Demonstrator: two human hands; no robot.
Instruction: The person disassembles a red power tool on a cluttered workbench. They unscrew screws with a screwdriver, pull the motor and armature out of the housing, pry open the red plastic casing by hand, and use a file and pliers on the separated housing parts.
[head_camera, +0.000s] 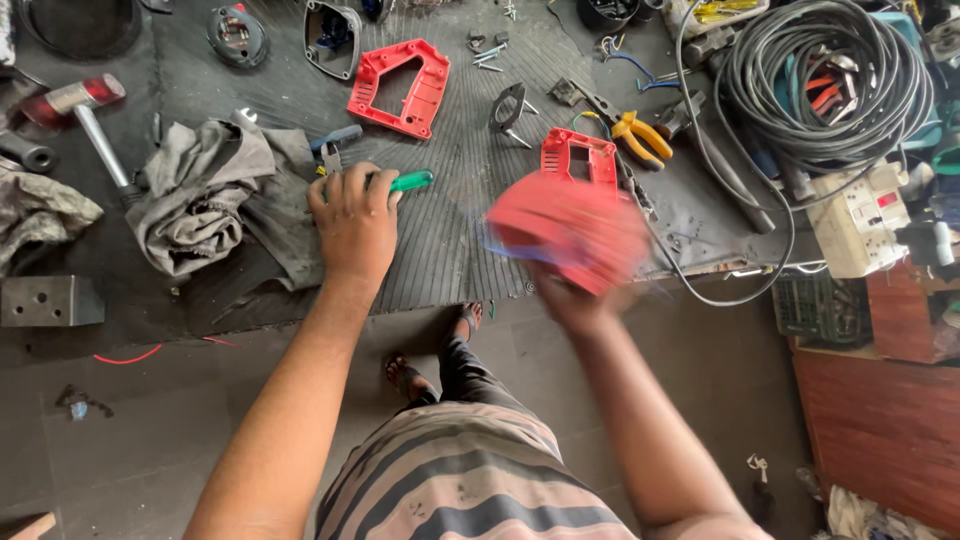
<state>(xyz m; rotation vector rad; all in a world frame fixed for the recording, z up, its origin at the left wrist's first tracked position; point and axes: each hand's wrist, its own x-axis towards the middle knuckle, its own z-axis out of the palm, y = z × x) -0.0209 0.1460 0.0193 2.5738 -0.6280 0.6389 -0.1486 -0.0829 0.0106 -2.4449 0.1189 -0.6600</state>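
My left hand (352, 222) lies flat on the black ribbed mat (450, 230), near its front edge, with the fingers closed over a green-handled tool (410, 181); only the green end shows past my fingers. My right hand (572, 300) is raised at the front edge of the mat and grips from below a red housing piece (568, 232), which is blurred, so I cannot tell its exact shape. The two hands are well apart. A grey rag (200, 195) is just beside my left hand, toward the left edge. Behind the red piece, a smaller red cover (578, 158) and yellow-handled pliers (640, 135) lie on the mat.
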